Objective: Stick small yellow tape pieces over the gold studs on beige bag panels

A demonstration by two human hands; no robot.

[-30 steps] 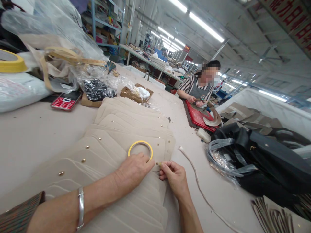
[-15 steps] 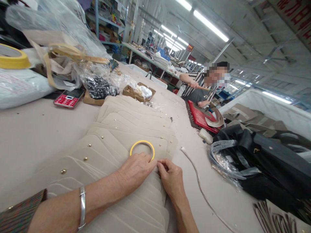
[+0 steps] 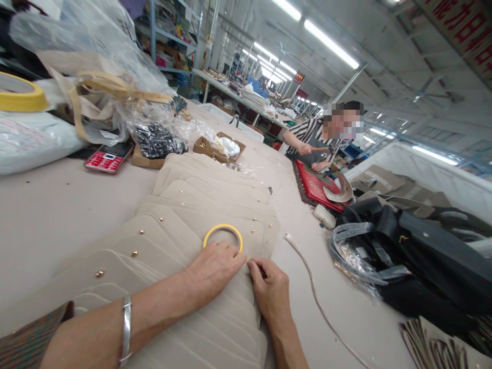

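Two-handed, working above overlapping beige panels (image 3: 200, 212), gripping the yellow tape roll (image 3: 223, 226) over them in the left hand (image 3: 217, 264), pinching with the right hand (image 3: 271, 284), perhaps on something too small to tell. Already showing gold studs (image 3: 134, 254) along many layers; not revealing any remaining count. Compared with a second ago, bringing right fingertips closer to left, covering a stud visible then.

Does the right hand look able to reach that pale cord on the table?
Probably yes: the pale cord lies to the right of the right hand, only tabletop showing between, though it seems busy pinching near the left hand.
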